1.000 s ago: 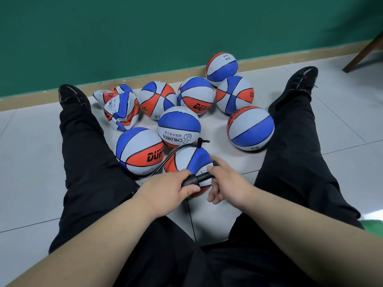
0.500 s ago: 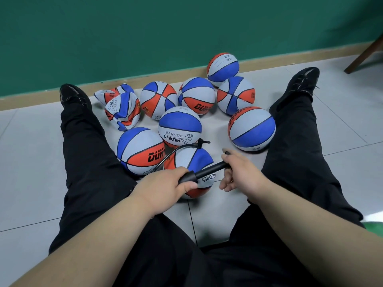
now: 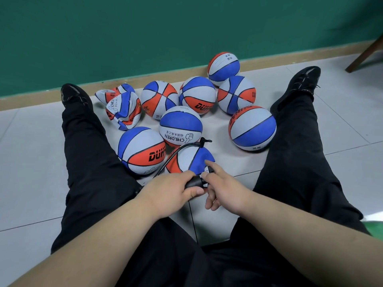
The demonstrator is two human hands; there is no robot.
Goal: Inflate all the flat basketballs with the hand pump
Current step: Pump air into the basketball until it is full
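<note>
Progress looks past halfway: seven round basketballs (image 3: 180, 125), your left hand (image 3: 172, 189) gripping the pump (image 3: 194, 183) hosed to the six o'clock ball (image 3: 190, 160), right hand (image 3: 226, 189) loose-fingered against its handle, and two crumpled balls (image 3: 124, 112) left at ten o'clock.

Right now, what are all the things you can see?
round balls: eight, blue-white-orange, on floor between the legs
flat balls: two, same colours, by left shoe
pump: one, black, in left hand, hose to nearest ball
wall: one, green, behind
floor: pale tiles
wooden leg: one, brown, top right
shoes: two, black, near wall
legs: two, black trousers, spread wide
left hand: one, grips pump
right hand: one, loose fingers at pump's handle
</note>
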